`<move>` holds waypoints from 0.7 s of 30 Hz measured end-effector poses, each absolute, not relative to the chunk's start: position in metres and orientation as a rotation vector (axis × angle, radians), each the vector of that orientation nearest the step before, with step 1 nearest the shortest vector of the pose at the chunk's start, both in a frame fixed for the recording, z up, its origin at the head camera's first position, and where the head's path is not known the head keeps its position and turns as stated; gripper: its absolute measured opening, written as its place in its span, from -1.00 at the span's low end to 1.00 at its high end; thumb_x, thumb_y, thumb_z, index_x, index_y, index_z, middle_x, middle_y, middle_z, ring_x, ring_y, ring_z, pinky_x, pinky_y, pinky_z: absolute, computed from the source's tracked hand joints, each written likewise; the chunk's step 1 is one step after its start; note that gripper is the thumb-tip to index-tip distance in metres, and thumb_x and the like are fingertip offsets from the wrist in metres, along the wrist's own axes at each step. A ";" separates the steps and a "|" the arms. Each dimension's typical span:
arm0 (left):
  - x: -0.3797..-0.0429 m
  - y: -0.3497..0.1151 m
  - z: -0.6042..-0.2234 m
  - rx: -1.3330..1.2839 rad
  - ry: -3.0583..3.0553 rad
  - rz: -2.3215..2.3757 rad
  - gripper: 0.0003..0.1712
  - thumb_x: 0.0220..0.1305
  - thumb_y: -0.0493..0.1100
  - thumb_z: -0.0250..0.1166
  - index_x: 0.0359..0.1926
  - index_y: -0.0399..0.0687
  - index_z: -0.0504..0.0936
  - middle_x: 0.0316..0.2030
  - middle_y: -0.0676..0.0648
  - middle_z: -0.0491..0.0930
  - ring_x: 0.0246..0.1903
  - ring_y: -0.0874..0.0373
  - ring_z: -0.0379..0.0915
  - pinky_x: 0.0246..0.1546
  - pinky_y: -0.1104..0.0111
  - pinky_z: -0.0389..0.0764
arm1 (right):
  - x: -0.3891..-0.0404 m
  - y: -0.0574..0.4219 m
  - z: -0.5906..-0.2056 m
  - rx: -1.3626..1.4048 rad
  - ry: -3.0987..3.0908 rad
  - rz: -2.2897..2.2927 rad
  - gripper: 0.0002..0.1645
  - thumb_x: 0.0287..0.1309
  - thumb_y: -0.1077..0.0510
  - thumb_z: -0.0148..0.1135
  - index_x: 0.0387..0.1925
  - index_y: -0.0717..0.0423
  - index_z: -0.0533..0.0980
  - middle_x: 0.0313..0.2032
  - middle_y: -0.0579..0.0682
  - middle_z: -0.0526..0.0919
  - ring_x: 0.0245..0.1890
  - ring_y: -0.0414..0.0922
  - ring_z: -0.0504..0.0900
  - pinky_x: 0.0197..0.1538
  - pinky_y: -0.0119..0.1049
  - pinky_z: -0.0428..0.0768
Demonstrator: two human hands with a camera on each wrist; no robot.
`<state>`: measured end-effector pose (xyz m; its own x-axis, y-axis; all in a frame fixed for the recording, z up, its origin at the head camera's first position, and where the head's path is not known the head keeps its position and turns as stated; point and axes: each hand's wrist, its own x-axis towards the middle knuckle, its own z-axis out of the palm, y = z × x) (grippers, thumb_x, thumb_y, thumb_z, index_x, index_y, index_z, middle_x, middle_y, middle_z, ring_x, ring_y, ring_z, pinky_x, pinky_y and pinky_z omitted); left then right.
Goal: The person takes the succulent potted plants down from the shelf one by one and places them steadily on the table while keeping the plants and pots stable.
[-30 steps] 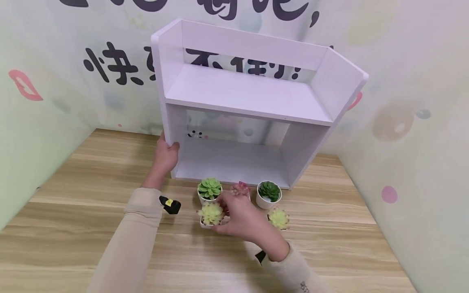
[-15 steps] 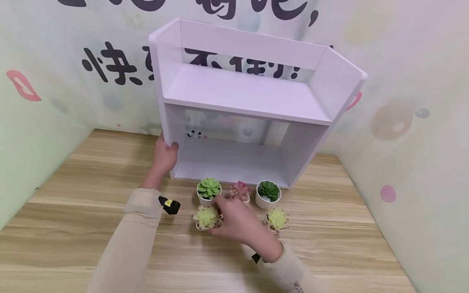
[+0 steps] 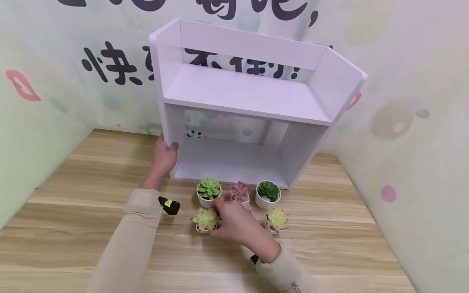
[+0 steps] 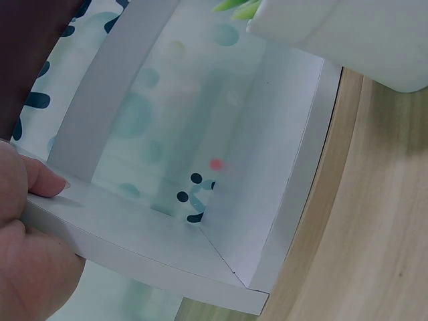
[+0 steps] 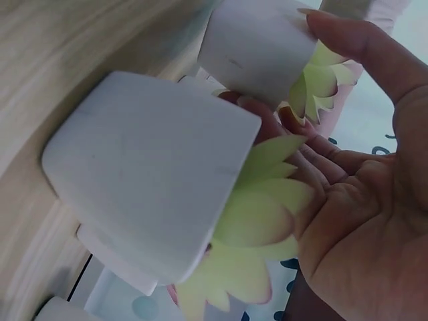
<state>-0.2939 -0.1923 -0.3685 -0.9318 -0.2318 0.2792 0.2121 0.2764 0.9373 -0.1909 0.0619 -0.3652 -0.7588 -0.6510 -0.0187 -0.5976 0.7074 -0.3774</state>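
Observation:
My left hand point(image 3: 165, 158) grips the left side panel of a white two-tier shelf point(image 3: 242, 95); in the left wrist view its thumb lies over the panel's inner face. My right hand point(image 3: 242, 224) holds a pale yellow-green potted succulent point(image 3: 206, 219) at the front left, thumb on one side and fingers on the other. In the right wrist view, that white pot point(image 5: 257, 50) is at the top, between thumb and fingers. A similar pale succulent point(image 3: 277, 219) stands to the right, its pot point(image 5: 147, 174) large in the right wrist view.
Behind the pale plants, along the shelf's front edge, are a light green succulent point(image 3: 209, 189), a pink one point(image 3: 239, 191) and a dark green one point(image 3: 268, 191). The wooden table point(image 3: 91, 228) meets patterned walls at the back and sides.
My right hand has moved slightly left and toward me with the pale succulent, most of it in the first half second. The pink plant shows more fully. The left hand keeps its grip.

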 end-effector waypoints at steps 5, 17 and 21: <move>-0.293 -0.192 -0.368 0.014 -2.188 -1.700 -0.31 0.40 -0.39 -0.11 0.52 -0.37 0.03 0.37 -0.49 0.29 0.38 -0.36 0.25 0.42 -0.20 0.27 | -0.192 0.062 -0.368 -1.033 2.796 -0.459 -0.26 -0.16 -0.04 0.62 0.07 0.12 0.54 -0.28 -0.06 0.74 -0.39 -0.25 0.63 -0.22 -0.41 0.65; -0.295 -0.192 -0.371 0.006 -2.188 -1.692 -0.32 0.41 -0.41 -0.11 0.52 -0.40 0.02 0.38 -0.49 0.28 0.38 -0.36 0.23 0.42 -0.19 0.26 | -0.194 0.063 -0.372 -1.038 2.839 -0.343 -0.27 -0.15 -0.12 0.60 0.06 0.08 0.55 -0.35 -0.10 0.73 -0.43 -0.26 0.61 -0.30 -0.37 0.62; -0.297 -0.192 -0.372 0.001 -2.181 -1.681 -0.32 0.39 -0.42 -0.12 0.50 -0.42 0.04 0.37 -0.50 0.28 0.38 -0.36 0.24 0.43 -0.19 0.27 | -0.194 0.063 -0.372 -1.024 2.846 -0.305 -0.27 -0.14 -0.14 0.58 0.06 0.07 0.56 -0.36 -0.11 0.72 -0.44 -0.25 0.60 -0.35 -0.36 0.59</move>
<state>-0.2966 -0.1922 -0.3718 -0.9257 -0.2315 0.2991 0.2301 0.2827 0.9312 -0.1943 0.0627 -0.3720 -0.7685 -0.6392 -0.0276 -0.6189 0.7536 -0.2214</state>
